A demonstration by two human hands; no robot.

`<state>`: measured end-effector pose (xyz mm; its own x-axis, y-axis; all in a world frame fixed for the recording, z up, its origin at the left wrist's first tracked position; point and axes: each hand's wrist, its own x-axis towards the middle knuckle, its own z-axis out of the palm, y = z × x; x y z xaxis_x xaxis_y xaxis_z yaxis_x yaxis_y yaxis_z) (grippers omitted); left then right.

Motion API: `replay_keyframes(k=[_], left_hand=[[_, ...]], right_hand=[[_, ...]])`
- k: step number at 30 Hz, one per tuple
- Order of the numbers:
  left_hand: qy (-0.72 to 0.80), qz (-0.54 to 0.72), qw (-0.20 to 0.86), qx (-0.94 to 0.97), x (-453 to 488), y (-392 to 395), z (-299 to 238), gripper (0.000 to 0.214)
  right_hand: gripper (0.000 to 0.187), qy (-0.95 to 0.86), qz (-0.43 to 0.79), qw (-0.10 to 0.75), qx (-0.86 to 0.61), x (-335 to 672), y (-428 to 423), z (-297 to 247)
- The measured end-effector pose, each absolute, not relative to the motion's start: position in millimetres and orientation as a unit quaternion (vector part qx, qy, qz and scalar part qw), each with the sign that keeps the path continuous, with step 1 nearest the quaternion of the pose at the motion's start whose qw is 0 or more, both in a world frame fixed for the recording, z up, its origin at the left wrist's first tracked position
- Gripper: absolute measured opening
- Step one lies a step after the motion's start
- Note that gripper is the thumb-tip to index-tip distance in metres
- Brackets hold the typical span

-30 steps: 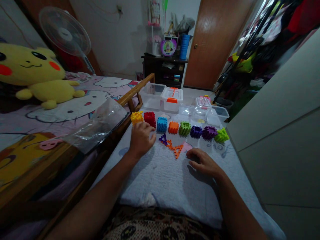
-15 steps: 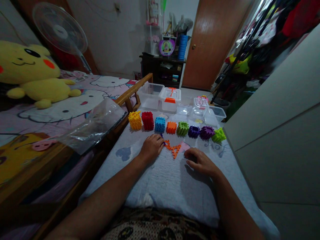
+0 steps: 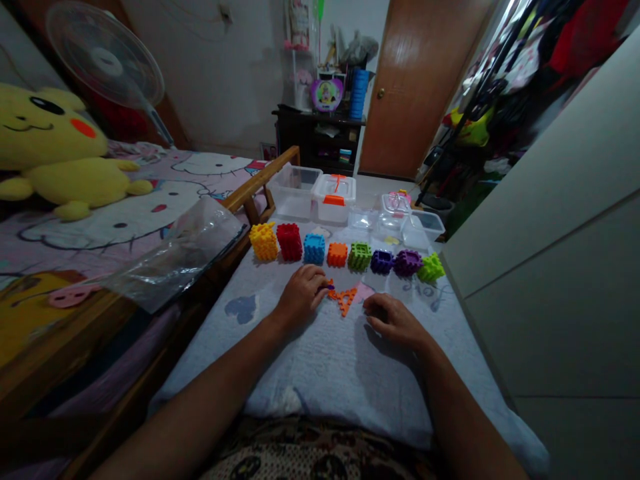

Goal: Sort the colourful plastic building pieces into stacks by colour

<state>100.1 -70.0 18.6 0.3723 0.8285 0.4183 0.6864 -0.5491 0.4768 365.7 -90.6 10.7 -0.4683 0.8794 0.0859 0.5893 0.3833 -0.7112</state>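
Observation:
My left hand (image 3: 300, 297) is closed around a small purple triangle piece (image 3: 330, 287), and only its tip shows past my fingers. An orange triangle frame (image 3: 344, 301) lies just right of those fingertips on the quilted grey-blue pad (image 3: 340, 373). My right hand (image 3: 393, 320) rests on the pad with curled fingers, holding nothing, close to a pink flat piece (image 3: 365, 291). Above them runs a row of several chunky toy blocks, from a yellow block (image 3: 263, 242) and a red block (image 3: 289, 242) across to a lime block (image 3: 431, 267).
Clear plastic boxes, one with an orange-latched lid (image 3: 333, 198), stand beyond the blocks. A crumpled plastic bag (image 3: 183, 260) lies over the wooden bed rail (image 3: 250, 190) on the left. A white wardrobe panel (image 3: 540, 220) rises along the right side.
My left hand has moved right from beside the red block onto the purple triangle, which is now mostly hidden in my fingers. The right hand has barely moved.

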Motion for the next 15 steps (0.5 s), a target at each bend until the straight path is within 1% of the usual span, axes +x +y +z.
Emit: replay_keyframes(k=[3, 5, 6, 8, 10, 15], left_hand=[[0.466, 0.387, 0.229, 0.762, 115.8, -82.1, 35.6, 0.007], [0.462, 0.417, 0.354, 0.699, 129.3, -88.5, 41.0, 0.012], [0.453, 0.426, 0.420, 0.660, 136.1, -90.5, 41.1, 0.015], [0.433, 0.440, 0.515, 0.595, 147.7, -91.7, 37.0, 0.020], [0.430, 0.459, 0.545, 0.555, 155.0, -89.8, 30.0, 0.022], [0.455, 0.522, 0.531, 0.487, 157.3, -82.7, 18.8, 0.022]], right_hand=[[0.028, -0.776, 0.297, 0.284, -0.479, 358.7, -90.8, 13.0], [0.035, -0.762, 0.288, 0.327, -0.478, 352.7, -91.3, 14.3], [0.035, -0.758, 0.288, 0.339, -0.477, 349.7, -91.8, 14.6], [0.025, -0.754, 0.304, 0.339, -0.473, 344.2, -93.4, 14.8], [0.011, -0.750, 0.342, 0.322, -0.466, 340.3, -95.4, 15.0], [0.011, -0.710, 0.466, 0.295, -0.438, 335.6, -97.7, 16.2]])
